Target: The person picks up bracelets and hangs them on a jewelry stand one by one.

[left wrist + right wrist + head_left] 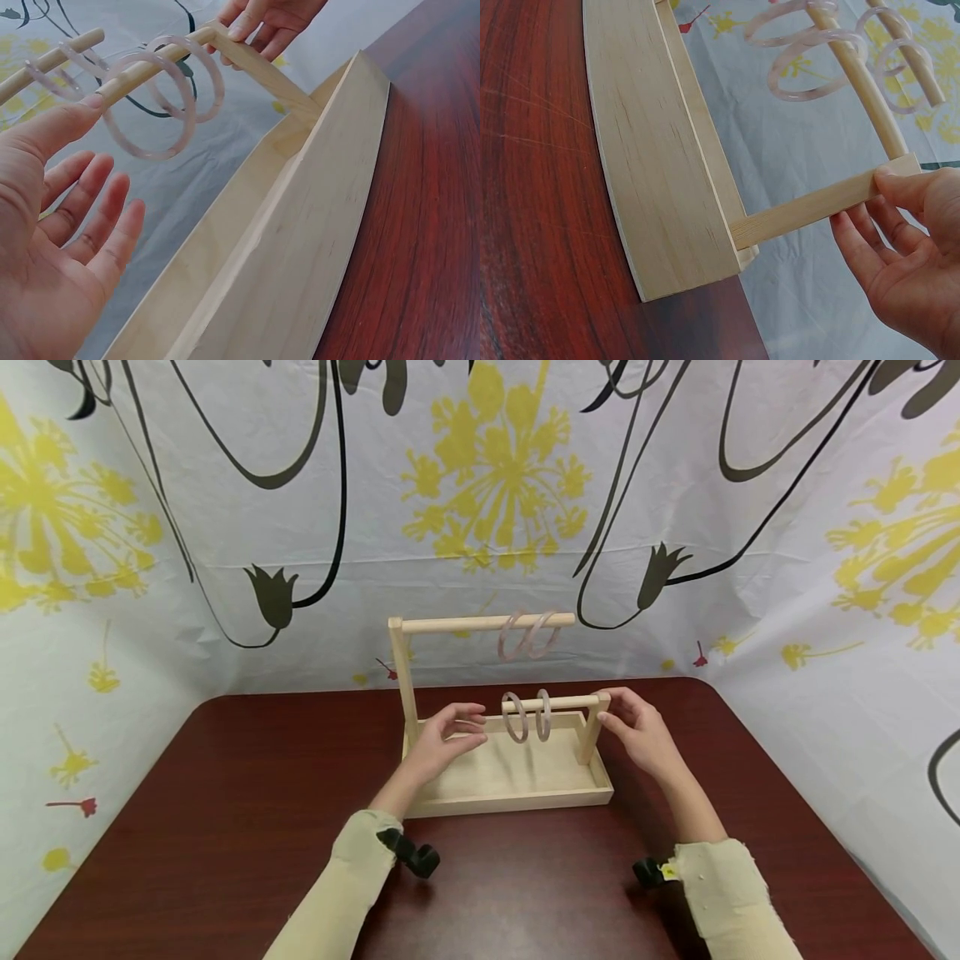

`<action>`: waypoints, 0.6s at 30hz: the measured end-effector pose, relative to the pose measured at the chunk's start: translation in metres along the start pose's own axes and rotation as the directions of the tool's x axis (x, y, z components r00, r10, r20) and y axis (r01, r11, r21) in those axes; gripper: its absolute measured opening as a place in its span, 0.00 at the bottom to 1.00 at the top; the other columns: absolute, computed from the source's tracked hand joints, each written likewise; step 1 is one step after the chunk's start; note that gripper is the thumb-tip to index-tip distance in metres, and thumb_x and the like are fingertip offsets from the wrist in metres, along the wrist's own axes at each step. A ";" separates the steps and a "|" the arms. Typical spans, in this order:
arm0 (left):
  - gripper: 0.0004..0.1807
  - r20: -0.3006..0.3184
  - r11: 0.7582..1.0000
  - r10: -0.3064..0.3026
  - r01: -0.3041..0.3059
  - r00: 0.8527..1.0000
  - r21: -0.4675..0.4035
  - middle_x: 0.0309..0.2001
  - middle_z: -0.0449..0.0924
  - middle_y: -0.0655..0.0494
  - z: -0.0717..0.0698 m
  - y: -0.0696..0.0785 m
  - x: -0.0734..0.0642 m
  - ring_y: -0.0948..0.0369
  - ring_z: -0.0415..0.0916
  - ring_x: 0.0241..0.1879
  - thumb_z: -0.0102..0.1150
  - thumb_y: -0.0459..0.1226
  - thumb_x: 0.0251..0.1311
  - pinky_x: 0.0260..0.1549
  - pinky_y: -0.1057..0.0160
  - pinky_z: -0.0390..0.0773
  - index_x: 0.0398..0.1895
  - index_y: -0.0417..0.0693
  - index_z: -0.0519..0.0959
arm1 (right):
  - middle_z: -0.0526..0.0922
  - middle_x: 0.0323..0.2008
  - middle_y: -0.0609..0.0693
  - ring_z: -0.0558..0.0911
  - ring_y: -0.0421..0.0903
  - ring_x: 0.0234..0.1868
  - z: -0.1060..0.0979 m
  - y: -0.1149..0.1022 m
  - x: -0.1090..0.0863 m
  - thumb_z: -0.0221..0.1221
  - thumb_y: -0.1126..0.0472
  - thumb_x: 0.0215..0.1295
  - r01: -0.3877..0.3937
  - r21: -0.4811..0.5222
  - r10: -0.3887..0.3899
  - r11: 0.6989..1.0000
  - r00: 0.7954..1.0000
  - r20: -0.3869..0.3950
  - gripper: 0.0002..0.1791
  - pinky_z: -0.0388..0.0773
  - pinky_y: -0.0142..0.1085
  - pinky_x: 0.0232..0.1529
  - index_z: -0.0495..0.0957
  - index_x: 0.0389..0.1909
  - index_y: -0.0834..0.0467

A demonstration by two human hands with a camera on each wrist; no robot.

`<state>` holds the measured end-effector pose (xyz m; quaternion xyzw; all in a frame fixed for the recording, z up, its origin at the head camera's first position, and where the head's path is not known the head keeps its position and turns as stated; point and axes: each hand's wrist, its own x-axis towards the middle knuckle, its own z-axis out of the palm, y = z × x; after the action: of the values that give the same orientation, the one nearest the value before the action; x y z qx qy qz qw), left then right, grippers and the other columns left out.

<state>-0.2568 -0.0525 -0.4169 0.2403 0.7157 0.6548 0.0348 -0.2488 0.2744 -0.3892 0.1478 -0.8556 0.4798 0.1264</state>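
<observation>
A pale wooden bangle stand has a tray base (517,802), a short right post (590,739) with a low rod (573,702), and a tall left post (406,685) with a high rod (450,625). Two pinkish, translucent bangles (154,155) hang on the low rod, and two more hang near the high rod's free end. My right hand (637,731) pinches the top of the short post between thumb and fingers. Beside the low rod's free end is my left hand (442,743), fingers relaxed and slightly bent, holding nothing.
The stand sits on a dark red-brown table (262,827), near its back edge. Behind and at both sides hangs a white curtain (360,527) with yellow and dark plant prints. Black wrist straps with small devices are on both sleeves.
</observation>
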 end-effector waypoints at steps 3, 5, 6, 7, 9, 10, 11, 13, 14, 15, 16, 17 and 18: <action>0.23 -0.015 1.000 0.013 -0.013 1.000 0.013 0.57 0.74 0.28 -0.004 0.003 -0.004 0.38 0.76 0.56 0.60 0.28 0.65 0.52 0.63 0.82 0.63 0.36 0.72 | 0.82 0.51 0.63 0.81 0.35 0.47 0.000 0.000 0.000 0.59 0.67 0.70 0.006 -0.005 -0.006 1.000 1.000 -0.004 0.16 0.73 0.17 0.45 0.75 0.57 0.66; 0.22 -0.027 1.000 0.022 -0.021 0.999 0.020 0.56 0.75 0.29 -0.007 0.006 -0.006 0.40 0.76 0.55 0.60 0.28 0.65 0.51 0.66 0.81 0.62 0.36 0.73 | 0.82 0.51 0.63 0.81 0.33 0.46 0.000 0.000 0.000 0.59 0.68 0.69 0.005 -0.006 -0.005 1.000 1.000 -0.005 0.16 0.72 0.17 0.46 0.75 0.57 0.66; 0.22 -0.034 0.999 0.027 -0.026 0.999 0.025 0.56 0.75 0.29 -0.009 0.007 -0.007 0.42 0.77 0.54 0.60 0.28 0.65 0.51 0.67 0.81 0.62 0.37 0.73 | 0.82 0.51 0.63 0.80 0.32 0.46 0.000 0.000 0.000 0.59 0.68 0.70 0.002 -0.006 -0.002 1.000 1.000 -0.003 0.16 0.73 0.17 0.46 0.75 0.57 0.66; 0.21 -0.040 0.999 0.034 -0.033 0.999 0.028 0.56 0.75 0.28 -0.011 0.009 -0.008 0.43 0.77 0.54 0.60 0.29 0.66 0.51 0.68 0.80 0.62 0.37 0.73 | 0.82 0.51 0.63 0.81 0.33 0.47 -0.001 0.000 0.000 0.59 0.68 0.69 -0.003 -0.005 0.003 1.000 1.000 0.000 0.16 0.73 0.17 0.45 0.75 0.57 0.66; 0.21 -0.053 0.998 0.056 -0.054 0.997 0.044 0.55 0.76 0.29 -0.015 0.012 -0.009 0.47 0.78 0.53 0.60 0.29 0.66 0.53 0.67 0.80 0.61 0.37 0.73 | 0.81 0.51 0.64 0.80 0.32 0.47 -0.002 0.000 0.000 0.59 0.67 0.70 -0.016 -0.001 0.016 1.000 1.000 0.011 0.16 0.74 0.17 0.45 0.75 0.57 0.67; 0.21 -0.061 0.997 0.066 -0.063 0.996 0.052 0.54 0.76 0.30 -0.018 0.015 -0.010 0.49 0.78 0.53 0.60 0.29 0.66 0.53 0.66 0.80 0.61 0.37 0.74 | 0.81 0.51 0.64 0.80 0.32 0.46 -0.003 0.000 0.000 0.59 0.67 0.70 -0.022 -0.002 0.022 1.000 1.000 0.018 0.17 0.74 0.17 0.45 0.74 0.57 0.67; 0.20 -0.068 0.996 0.076 -0.072 0.995 0.060 0.54 0.76 0.30 -0.020 0.017 -0.011 0.51 0.78 0.52 0.60 0.29 0.66 0.53 0.66 0.80 0.61 0.37 0.74 | 0.81 0.51 0.65 0.80 0.32 0.46 -0.004 0.001 0.001 0.59 0.67 0.70 -0.029 -0.001 0.029 1.000 0.999 0.027 0.17 0.75 0.18 0.45 0.74 0.57 0.67; 0.20 -0.080 0.992 0.098 -0.092 0.992 0.082 0.53 0.78 0.32 -0.027 0.023 -0.012 0.55 0.79 0.51 0.61 0.29 0.66 0.53 0.66 0.81 0.60 0.36 0.75 | 0.80 0.52 0.65 0.80 0.32 0.47 -0.006 0.001 0.002 0.59 0.66 0.71 -0.040 0.003 0.039 0.999 0.998 0.048 0.17 0.76 0.19 0.45 0.74 0.57 0.67; 0.20 -0.084 0.990 0.109 -0.101 0.991 0.096 0.52 0.78 0.34 -0.030 0.027 -0.012 0.57 0.79 0.50 0.61 0.30 0.66 0.53 0.66 0.81 0.60 0.36 0.75 | 0.80 0.51 0.64 0.81 0.32 0.46 -0.007 0.001 0.002 0.59 0.65 0.71 -0.042 0.000 0.042 0.999 0.997 0.059 0.17 0.77 0.19 0.45 0.74 0.57 0.67; 0.20 -0.088 0.989 0.116 -0.107 0.989 0.104 0.52 0.78 0.35 -0.034 0.031 -0.012 0.59 0.79 0.50 0.61 0.29 0.66 0.52 0.67 0.81 0.60 0.36 0.75 | 0.80 0.51 0.63 0.81 0.32 0.47 -0.009 0.001 0.003 0.59 0.65 0.71 -0.040 0.003 0.039 0.999 0.997 0.072 0.18 0.77 0.20 0.45 0.74 0.58 0.66; 0.20 -0.092 0.986 0.125 -0.114 0.988 0.118 0.52 0.79 0.36 -0.037 0.035 -0.013 0.60 0.79 0.49 0.61 0.29 0.65 0.51 0.68 0.81 0.60 0.37 0.75 | 0.80 0.52 0.62 0.81 0.32 0.47 -0.010 0.001 0.004 0.59 0.64 0.71 -0.036 0.008 0.035 0.999 0.995 0.089 0.18 0.78 0.20 0.45 0.74 0.58 0.66; 0.20 -0.097 0.984 0.136 -0.122 0.986 0.131 0.51 0.79 0.38 -0.041 0.039 -0.013 0.62 0.78 0.49 0.61 0.29 0.65 0.51 0.69 0.81 0.60 0.37 0.75 | 0.80 0.52 0.61 0.81 0.31 0.47 -0.012 0.000 0.005 0.59 0.64 0.71 -0.031 0.014 0.029 0.999 0.994 0.104 0.19 0.78 0.21 0.46 0.74 0.59 0.66; 0.20 -0.102 0.980 0.150 -0.135 0.983 0.144 0.51 0.79 0.39 -0.044 0.043 -0.014 0.64 0.78 0.48 0.61 0.29 0.65 0.50 0.71 0.81 0.60 0.37 0.75 | 0.80 0.53 0.60 0.81 0.31 0.48 -0.014 0.000 0.006 0.59 0.64 0.71 -0.021 0.025 0.018 0.999 0.993 0.114 0.19 0.78 0.21 0.46 0.74 0.60 0.65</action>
<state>-0.2475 -0.0972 -0.3735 0.2558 0.7406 0.6175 -0.0690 -0.2527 0.2854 -0.3797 0.1680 -0.8566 0.4828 0.0707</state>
